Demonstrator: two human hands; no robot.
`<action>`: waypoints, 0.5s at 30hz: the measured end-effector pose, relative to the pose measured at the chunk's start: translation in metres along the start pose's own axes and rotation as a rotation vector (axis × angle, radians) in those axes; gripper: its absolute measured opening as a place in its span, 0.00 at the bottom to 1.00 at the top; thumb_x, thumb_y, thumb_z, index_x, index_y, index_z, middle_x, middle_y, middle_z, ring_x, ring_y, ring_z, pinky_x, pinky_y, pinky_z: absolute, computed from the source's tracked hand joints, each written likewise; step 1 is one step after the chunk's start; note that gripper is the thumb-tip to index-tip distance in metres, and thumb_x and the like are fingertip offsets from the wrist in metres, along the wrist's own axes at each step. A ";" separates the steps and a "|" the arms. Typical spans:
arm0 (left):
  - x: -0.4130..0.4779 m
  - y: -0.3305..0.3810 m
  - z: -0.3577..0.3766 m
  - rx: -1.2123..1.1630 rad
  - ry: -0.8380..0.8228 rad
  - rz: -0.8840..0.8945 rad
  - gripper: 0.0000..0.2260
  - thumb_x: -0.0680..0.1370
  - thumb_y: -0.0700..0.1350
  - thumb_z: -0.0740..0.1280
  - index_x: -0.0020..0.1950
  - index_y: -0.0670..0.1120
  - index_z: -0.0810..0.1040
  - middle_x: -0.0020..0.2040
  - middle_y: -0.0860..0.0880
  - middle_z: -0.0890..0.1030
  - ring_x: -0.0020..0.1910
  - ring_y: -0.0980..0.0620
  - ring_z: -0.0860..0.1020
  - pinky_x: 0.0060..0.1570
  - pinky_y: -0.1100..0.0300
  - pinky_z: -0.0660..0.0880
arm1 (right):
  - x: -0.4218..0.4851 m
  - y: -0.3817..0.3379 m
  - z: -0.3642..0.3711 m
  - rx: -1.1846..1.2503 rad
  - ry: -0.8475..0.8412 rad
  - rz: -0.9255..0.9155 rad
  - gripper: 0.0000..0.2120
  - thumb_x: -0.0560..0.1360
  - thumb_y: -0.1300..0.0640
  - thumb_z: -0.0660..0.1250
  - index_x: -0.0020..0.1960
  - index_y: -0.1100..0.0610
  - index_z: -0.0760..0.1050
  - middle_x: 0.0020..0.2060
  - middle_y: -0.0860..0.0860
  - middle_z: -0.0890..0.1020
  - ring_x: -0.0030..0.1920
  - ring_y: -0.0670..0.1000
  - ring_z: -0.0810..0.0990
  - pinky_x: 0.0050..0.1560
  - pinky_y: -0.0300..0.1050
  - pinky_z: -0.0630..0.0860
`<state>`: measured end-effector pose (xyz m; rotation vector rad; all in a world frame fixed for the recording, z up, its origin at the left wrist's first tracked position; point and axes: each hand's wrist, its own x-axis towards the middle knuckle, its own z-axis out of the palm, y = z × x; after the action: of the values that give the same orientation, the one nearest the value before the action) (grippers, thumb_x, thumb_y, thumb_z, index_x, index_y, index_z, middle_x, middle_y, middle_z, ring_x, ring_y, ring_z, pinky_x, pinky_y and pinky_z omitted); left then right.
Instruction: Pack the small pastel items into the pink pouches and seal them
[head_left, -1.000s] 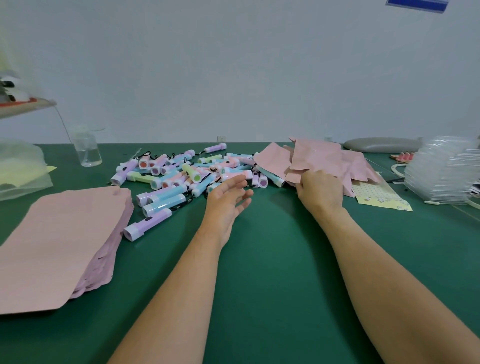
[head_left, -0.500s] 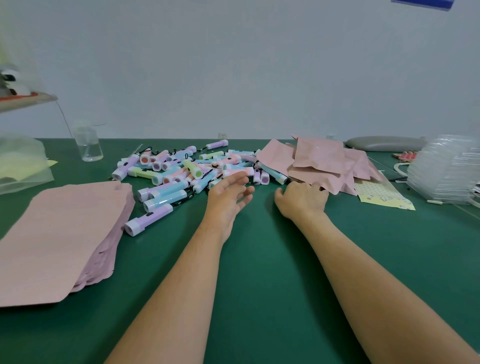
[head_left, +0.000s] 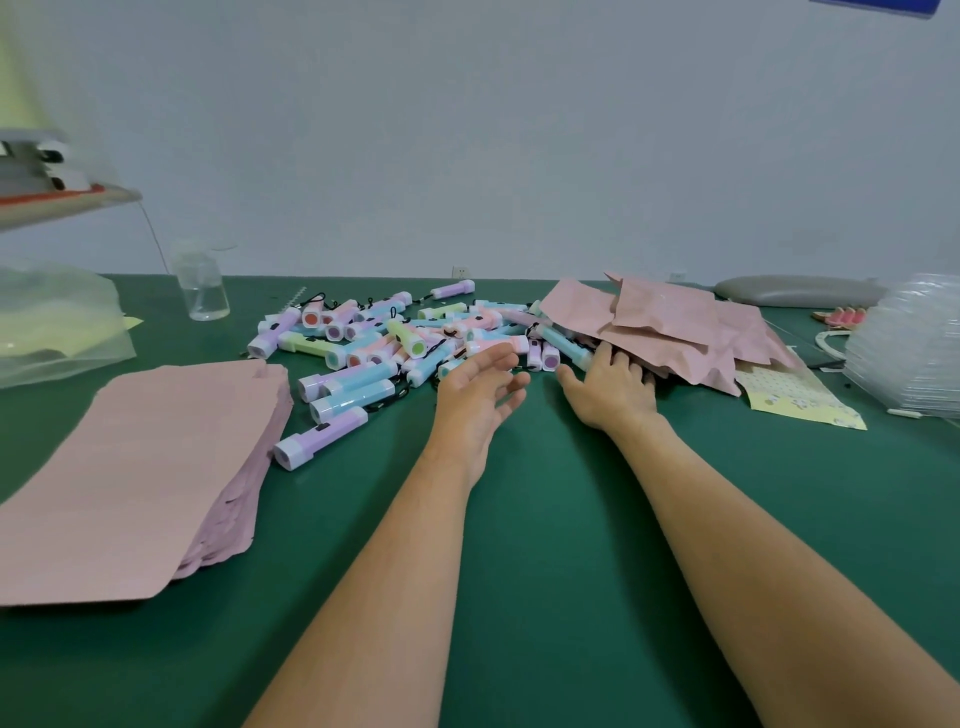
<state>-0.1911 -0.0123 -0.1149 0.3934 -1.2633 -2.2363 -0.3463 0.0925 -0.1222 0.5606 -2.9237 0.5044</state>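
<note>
Observing fingers (head_left: 496, 357) of left hand (head_left: 475, 400) loosely straightened, palm turned inward, gripping nothing, tips just beside the near edge of the pastel items (head_left: 384, 345). Noting fingers (head_left: 621, 359) of right hand (head_left: 610, 397) spread flat, nothing grasped, tips against the lower edge of the heaped pink pouches (head_left: 670, 322) at centre right. Recording those pouches as crumpled and puffed; contents not visible. Logging pastel items loose in a pile on green table (head_left: 545, 519) at frame centre, between the two lots of pouches. Logging flat pouch stack (head_left: 140, 467) at lower left, lying flat. Recording clear jar (head_left: 200, 291) at upper left, contents indiscernible, and clear bag (head_left: 57, 332) at left edge holding yellow sheets.
</note>
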 end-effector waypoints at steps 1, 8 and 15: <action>0.000 0.000 0.000 -0.004 0.004 -0.001 0.12 0.83 0.31 0.65 0.60 0.43 0.84 0.59 0.43 0.85 0.49 0.50 0.85 0.55 0.56 0.83 | 0.002 -0.001 0.001 0.002 -0.008 0.000 0.40 0.81 0.31 0.52 0.80 0.60 0.55 0.76 0.62 0.66 0.76 0.64 0.63 0.75 0.63 0.60; 0.003 0.002 0.000 -0.040 0.010 -0.005 0.12 0.83 0.31 0.65 0.59 0.44 0.84 0.56 0.45 0.86 0.47 0.50 0.85 0.53 0.57 0.84 | 0.011 -0.010 0.003 0.030 -0.008 -0.087 0.25 0.86 0.41 0.51 0.70 0.61 0.66 0.68 0.64 0.70 0.66 0.68 0.72 0.67 0.63 0.69; 0.001 0.002 -0.001 -0.061 0.011 -0.005 0.11 0.82 0.32 0.66 0.60 0.43 0.83 0.54 0.46 0.86 0.48 0.49 0.84 0.54 0.57 0.84 | 0.005 -0.017 0.002 0.066 -0.041 -0.236 0.18 0.87 0.49 0.52 0.67 0.59 0.70 0.62 0.62 0.73 0.57 0.66 0.77 0.57 0.59 0.75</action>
<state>-0.1912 -0.0143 -0.1134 0.3855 -1.1862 -2.2683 -0.3441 0.0750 -0.1182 0.9202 -2.8344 0.5651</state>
